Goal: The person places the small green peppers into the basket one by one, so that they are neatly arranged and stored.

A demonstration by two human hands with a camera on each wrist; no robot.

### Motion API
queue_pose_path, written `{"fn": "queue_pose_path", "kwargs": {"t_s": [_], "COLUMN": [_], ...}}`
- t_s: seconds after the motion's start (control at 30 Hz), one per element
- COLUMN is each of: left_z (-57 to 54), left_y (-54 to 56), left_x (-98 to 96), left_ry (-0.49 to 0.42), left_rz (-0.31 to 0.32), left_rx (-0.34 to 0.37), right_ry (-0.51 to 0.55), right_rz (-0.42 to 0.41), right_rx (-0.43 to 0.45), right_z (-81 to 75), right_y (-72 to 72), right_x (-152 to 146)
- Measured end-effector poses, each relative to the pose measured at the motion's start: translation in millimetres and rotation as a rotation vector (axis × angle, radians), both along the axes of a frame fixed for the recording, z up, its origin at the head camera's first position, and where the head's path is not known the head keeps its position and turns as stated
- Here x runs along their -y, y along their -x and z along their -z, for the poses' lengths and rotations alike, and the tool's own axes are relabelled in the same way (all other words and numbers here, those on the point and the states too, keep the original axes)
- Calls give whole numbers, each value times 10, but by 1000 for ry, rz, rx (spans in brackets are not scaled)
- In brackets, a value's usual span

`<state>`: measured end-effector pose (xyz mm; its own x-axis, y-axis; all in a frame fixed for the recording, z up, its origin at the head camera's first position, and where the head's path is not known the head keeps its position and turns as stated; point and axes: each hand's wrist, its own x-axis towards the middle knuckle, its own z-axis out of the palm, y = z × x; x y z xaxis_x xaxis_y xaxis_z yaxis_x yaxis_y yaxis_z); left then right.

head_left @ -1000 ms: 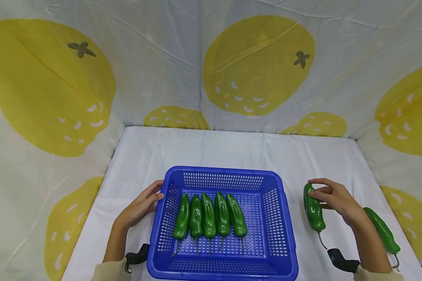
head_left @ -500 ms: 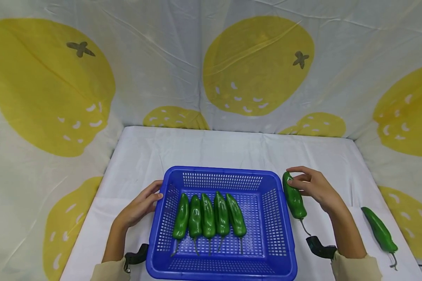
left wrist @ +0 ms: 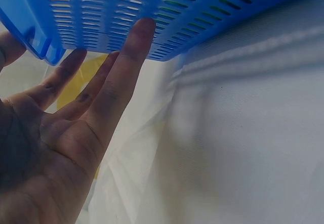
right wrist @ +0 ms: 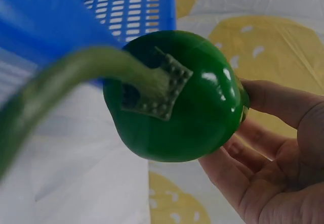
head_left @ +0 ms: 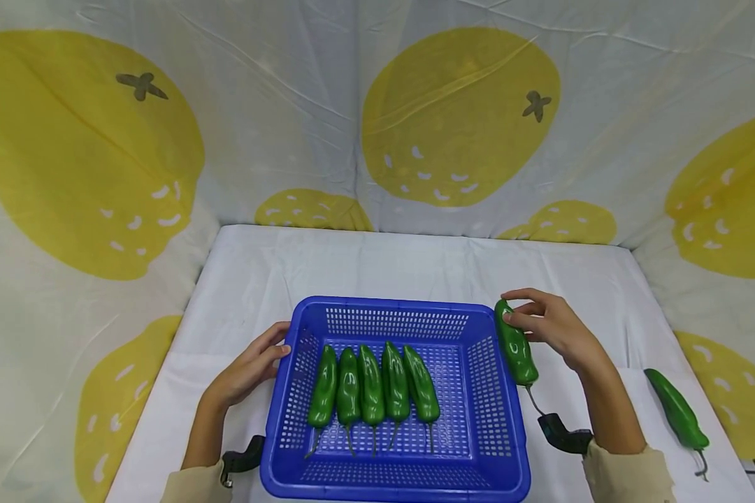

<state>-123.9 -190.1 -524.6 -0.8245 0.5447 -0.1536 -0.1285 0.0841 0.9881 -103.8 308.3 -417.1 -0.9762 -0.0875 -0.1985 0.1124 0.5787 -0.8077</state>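
My right hand [head_left: 556,325] pinches a glossy green chili pepper [head_left: 516,349] near its tip, with the stem hanging down. The pepper overlaps the right rim of a blue plastic basket [head_left: 517,433] in the head view; whether it touches the rim, I cannot tell. Up close in the right wrist view, the pepper's stem end [right wrist: 172,113] faces the camera. My left hand [head_left: 252,370] rests against the basket's left side, its straight fingers [left wrist: 119,87] on the slotted outer wall. Inside the basket several green peppers [head_left: 372,388] lie side by side, stems toward me.
Another green pepper [head_left: 676,409] lies on the white cloth [head_left: 377,262] at the far right. Lemon-printed fabric [head_left: 277,105] hangs behind and along both sides. Black wrist mounts [head_left: 563,434] sit at both sleeves.
My right hand has carried the pepper left, from the cloth on the right up to the basket's right rim. The left hand and the basket have barely shifted.
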Motion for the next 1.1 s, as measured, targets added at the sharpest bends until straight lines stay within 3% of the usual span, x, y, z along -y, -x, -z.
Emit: {"fn": "queue_pose_path", "kwargs": {"t_s": [0.33,0.63,0.9,1.1], "left_z": [-9,18,28,12], "left_y": [9,18,14,4], "left_x": [-1,3,-13,-4], "left_ry": [-2,-23,-12,-14], "left_rz": [-1,16,6,-5], "left_rx": [-1,-1,13,28], "right_ry": [62,101,41,-72], "right_rz": [-44,-59,-70,-76], "right_rx": [37,69,58,45], "right_z": [-37,127,287,451], "right_y": [79,42,19,13], "right_x": [347,663,824,964]}}
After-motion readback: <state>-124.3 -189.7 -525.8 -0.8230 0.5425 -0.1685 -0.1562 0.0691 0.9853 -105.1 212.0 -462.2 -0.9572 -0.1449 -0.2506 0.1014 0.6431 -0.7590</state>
